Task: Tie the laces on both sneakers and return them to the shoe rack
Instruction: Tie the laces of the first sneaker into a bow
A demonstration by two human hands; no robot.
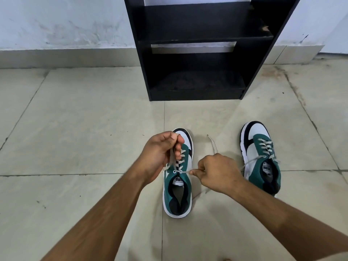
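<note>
Both hands busy on the near sneaker (pixel 178 185), toe pointing at the shoe rack (pixel 197 53). Left hand (pixel 160 147) pinched shut on 1 lace end above the tongue, right hand (pixel 216 172) fisted on the other, pulling sideways. Second sneaker (pixel 261 157) untied, off right.

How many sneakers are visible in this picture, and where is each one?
2. One sneaker lies on the floor in the centre, both hands pulling its laces. The other sneaker lies on the floor to its right, untouched. None is on the shoe rack.
</note>
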